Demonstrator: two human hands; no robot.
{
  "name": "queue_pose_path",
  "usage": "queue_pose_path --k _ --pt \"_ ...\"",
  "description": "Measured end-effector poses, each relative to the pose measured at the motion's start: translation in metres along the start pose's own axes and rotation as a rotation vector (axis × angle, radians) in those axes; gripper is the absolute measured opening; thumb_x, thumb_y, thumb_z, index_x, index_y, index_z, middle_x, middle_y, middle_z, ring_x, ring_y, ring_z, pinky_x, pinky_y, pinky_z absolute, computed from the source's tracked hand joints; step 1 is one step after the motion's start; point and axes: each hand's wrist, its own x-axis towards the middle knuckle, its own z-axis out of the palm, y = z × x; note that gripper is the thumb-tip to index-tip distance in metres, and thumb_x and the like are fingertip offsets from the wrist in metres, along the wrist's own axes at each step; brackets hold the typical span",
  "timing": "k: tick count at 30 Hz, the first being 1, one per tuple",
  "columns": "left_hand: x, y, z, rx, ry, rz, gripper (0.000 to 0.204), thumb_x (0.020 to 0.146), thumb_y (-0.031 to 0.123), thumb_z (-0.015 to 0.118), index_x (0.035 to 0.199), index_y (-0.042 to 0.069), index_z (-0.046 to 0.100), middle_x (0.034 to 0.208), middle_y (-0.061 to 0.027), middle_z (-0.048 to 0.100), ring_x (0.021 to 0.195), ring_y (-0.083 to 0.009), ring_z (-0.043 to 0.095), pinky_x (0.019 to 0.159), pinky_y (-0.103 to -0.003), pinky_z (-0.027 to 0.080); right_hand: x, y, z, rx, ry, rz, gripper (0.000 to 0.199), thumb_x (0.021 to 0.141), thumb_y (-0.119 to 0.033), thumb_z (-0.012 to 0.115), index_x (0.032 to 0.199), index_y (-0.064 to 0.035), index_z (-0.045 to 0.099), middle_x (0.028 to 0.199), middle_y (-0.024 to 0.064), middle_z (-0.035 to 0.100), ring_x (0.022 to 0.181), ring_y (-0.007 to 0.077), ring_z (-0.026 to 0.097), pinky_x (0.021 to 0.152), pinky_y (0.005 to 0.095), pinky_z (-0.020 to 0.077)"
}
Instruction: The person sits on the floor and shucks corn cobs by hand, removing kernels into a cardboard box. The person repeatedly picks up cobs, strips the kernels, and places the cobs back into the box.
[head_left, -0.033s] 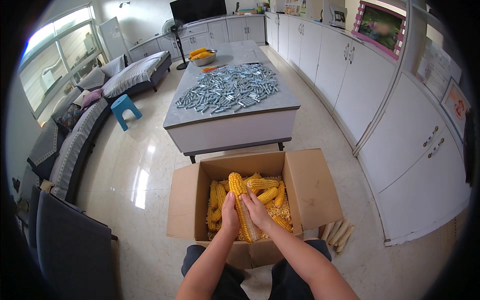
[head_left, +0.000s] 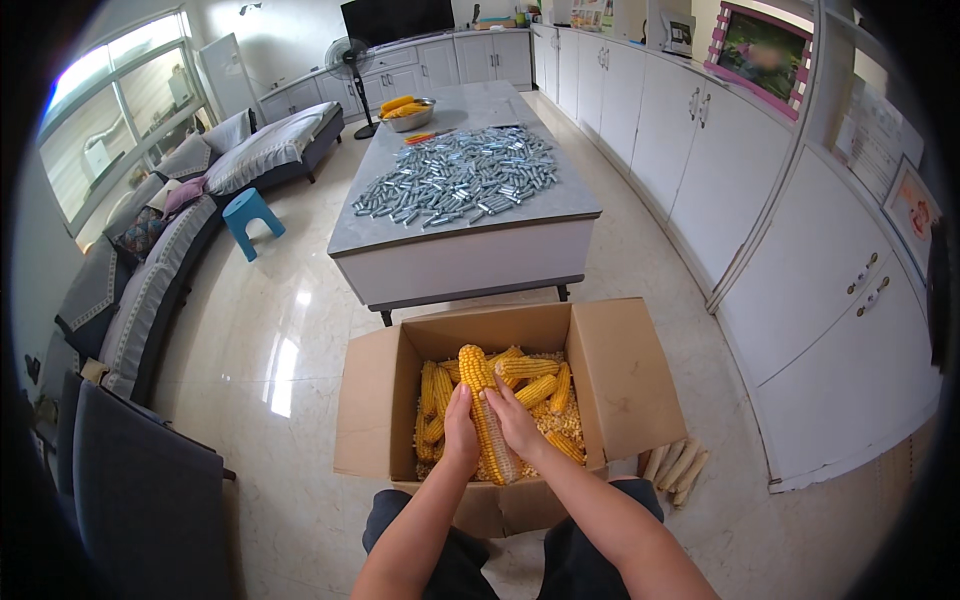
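Note:
Between my hands, over the open cardboard box, is an ear of corn (head_left: pixel 487 420), tilted with its top pointing away from me. Yellow kernels cover its top and left side, while a pale strip of bare cob shows on its lower right. My left hand (head_left: pixel 460 430) is closed around its left side. From the right, my right hand (head_left: pixel 516 424) grips it, the thumb lying along the bare strip. Beneath, the cardboard box (head_left: pixel 365 405) holds several more yellow ears (head_left: pixel 536 391) on a layer of loose kernels (head_left: pixel 571 421).
Beyond the box stands a grey table (head_left: pixel 460 232) with a heap of small metal cylinders (head_left: pixel 455 175) and a metal bowl of corn (head_left: pixel 408 115). Bare cobs (head_left: pixel 680 468) lie on the floor at the box's right. A blue stool (head_left: pixel 250 220) and grey chair (head_left: pixel 150 480) stand left.

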Motion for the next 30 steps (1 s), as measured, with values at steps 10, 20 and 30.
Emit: queue_pose_path --k 10,20,30 --pt "0.003 -0.009 -0.003 0.056 0.005 0.050 0.032 0.094 0.026 0.037 0.113 0.003 0.047 0.101 -0.0059 0.054 0.090 -0.0149 0.051 0.082 -0.027 0.041 -0.003 -0.008 0.002 -0.375 0.094 -0.022 0.056 0.090 -0.035 0.044 0.129 0.0028 0.030 0.116 0.0157 0.049 0.107 0.0221 0.047 0.092 0.0291 0.0356" --pt "0.000 -0.008 0.004 0.091 0.000 0.073 0.031 0.094 0.025 0.036 0.111 0.002 0.048 0.099 -0.0064 0.054 0.088 -0.0146 0.052 0.080 -0.027 0.042 0.001 -0.005 0.001 -0.264 0.148 -0.025 0.049 0.092 -0.031 0.041 0.128 0.0019 0.032 0.120 0.0172 0.046 0.110 0.0229 0.046 0.092 0.0293 0.0353" --pt "0.003 -0.008 -0.003 0.045 -0.010 0.046 0.030 0.094 0.024 0.036 0.109 0.002 0.049 0.099 -0.0062 0.055 0.087 -0.0140 0.052 0.079 -0.027 0.042 -0.003 -0.006 0.000 -0.267 0.044 -0.044 0.051 0.093 -0.031 0.039 0.129 0.0040 0.030 0.121 0.0164 0.045 0.111 0.0223 0.045 0.093 0.0288 0.0338"
